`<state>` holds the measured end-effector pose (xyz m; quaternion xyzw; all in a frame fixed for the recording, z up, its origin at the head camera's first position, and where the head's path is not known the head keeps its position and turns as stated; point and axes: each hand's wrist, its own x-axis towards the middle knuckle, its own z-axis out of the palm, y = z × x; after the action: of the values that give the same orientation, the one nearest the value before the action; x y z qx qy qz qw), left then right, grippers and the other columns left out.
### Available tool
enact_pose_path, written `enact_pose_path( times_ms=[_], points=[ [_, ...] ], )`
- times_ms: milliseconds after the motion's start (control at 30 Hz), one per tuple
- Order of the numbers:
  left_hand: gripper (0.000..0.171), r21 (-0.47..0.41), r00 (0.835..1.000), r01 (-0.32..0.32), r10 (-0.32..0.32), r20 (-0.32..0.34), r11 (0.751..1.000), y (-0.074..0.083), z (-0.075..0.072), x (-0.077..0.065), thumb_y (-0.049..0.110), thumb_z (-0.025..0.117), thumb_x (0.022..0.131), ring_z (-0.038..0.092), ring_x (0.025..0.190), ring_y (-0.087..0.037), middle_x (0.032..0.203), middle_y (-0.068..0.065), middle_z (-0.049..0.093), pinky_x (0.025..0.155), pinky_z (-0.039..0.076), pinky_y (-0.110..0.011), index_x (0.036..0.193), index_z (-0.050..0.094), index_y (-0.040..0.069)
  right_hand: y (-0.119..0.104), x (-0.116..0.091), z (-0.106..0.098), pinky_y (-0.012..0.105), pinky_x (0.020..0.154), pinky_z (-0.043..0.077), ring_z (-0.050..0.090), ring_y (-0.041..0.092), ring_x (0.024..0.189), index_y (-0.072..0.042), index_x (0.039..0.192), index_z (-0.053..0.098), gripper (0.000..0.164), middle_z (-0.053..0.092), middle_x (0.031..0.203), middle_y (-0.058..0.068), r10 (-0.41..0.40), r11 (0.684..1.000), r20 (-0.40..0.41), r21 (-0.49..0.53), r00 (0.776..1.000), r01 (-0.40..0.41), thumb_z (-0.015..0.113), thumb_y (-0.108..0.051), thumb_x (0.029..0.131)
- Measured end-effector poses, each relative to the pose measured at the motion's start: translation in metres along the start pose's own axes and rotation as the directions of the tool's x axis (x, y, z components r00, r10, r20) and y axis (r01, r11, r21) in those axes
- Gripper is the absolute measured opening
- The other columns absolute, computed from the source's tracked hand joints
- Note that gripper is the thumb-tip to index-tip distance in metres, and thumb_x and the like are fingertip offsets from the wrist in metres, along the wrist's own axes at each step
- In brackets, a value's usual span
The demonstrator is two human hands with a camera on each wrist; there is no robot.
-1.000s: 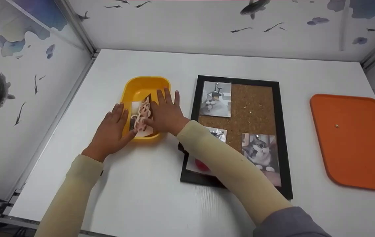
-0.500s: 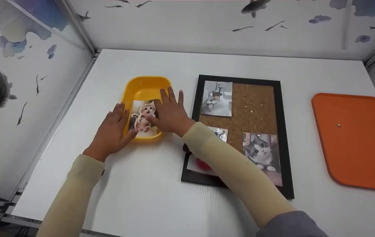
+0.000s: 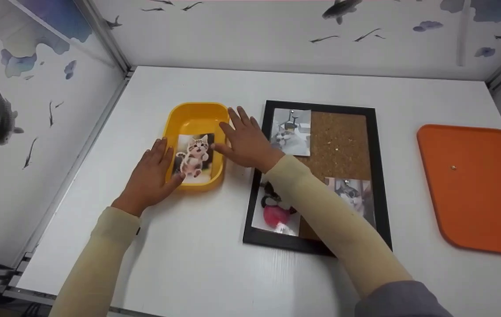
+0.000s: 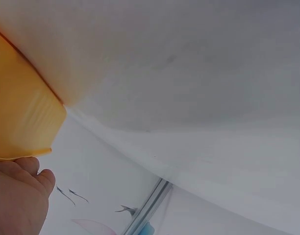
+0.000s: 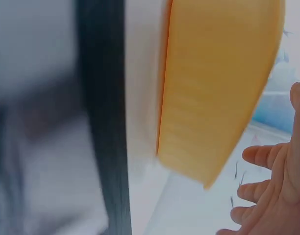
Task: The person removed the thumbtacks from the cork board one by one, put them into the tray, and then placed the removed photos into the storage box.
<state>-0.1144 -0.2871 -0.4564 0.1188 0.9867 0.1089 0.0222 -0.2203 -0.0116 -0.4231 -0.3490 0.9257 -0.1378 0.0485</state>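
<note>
A photo of a kitten (image 3: 194, 158) lies in the near part of the yellow plastic container (image 3: 189, 111). My left hand (image 3: 147, 181) rests at the container's left rim, fingers straight and thumb over the near corner; in the left wrist view its fingertips meet the rim of the yellow wall (image 4: 27, 115). On the other side, my right hand (image 3: 248, 141) hovers with spread fingers between the container and the framed corkboard (image 3: 340, 145), its thumb near the right rim. In the right wrist view that hand (image 5: 280, 188) holds nothing and appears apart from the container.
Pinned on the corkboard are cat photos: one at upper left (image 3: 291, 136), one with a pink ball (image 3: 277, 215) at lower left, and one at lower right (image 3: 351, 196), partly behind my right sleeve. An orange tray (image 3: 475, 202) with a small push pin (image 3: 453, 167) lies at right.
My right hand has moved right, out of the container and away from the photo. The photo, tilted up at its corner earlier, now lies flat. My left hand has stayed put.
</note>
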Motion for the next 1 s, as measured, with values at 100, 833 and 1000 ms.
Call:
enact_pose_path(
  times_ms=[100,833,1000],
  points=[
    [0.082,0.002,1.0,0.015,-0.015,0.016,1.0,0.002,-0.001,0.0,0.057,0.039,0.099,0.003,0.152,-0.032,0.166,-0.014,0.003,0.12,0.008,-0.049,0.156,0.019,0.0,0.015,-0.001,-0.006,0.052,0.12,0.006,-0.006,0.031,0.151,-0.013,0.156,0.032,0.078,0.004,0.166,0.014,0.021,1.0,-0.007,-0.018,1.0,-0.021,0.03,-0.067,0.099],
    [0.085,0.023,0.999,0.034,-0.034,0.018,0.999,0.003,-0.003,0.002,0.058,0.044,0.098,0.005,0.152,-0.031,0.166,-0.011,0.003,0.12,0.008,-0.048,0.157,0.02,0.003,0.13,-0.016,-0.024,0.057,0.117,0.018,0.007,0.04,0.15,-0.003,0.154,0.031,0.071,0.012,0.163,0.023,0.103,0.968,0.101,-0.24,0.99,-0.076,0.043,-0.051,0.103],
    [0.084,0.032,0.999,0.039,-0.039,0.012,0.999,0.002,-0.002,0.001,0.059,0.043,0.098,0.004,0.152,-0.03,0.166,-0.012,0.003,0.12,0.008,-0.048,0.157,0.021,0.003,0.145,-0.018,-0.027,0.059,0.116,0.019,0.009,0.042,0.149,-0.003,0.154,0.03,0.072,0.012,0.162,0.024,0.091,0.966,0.105,-0.251,0.99,-0.062,0.041,-0.052,0.103]
  ],
)
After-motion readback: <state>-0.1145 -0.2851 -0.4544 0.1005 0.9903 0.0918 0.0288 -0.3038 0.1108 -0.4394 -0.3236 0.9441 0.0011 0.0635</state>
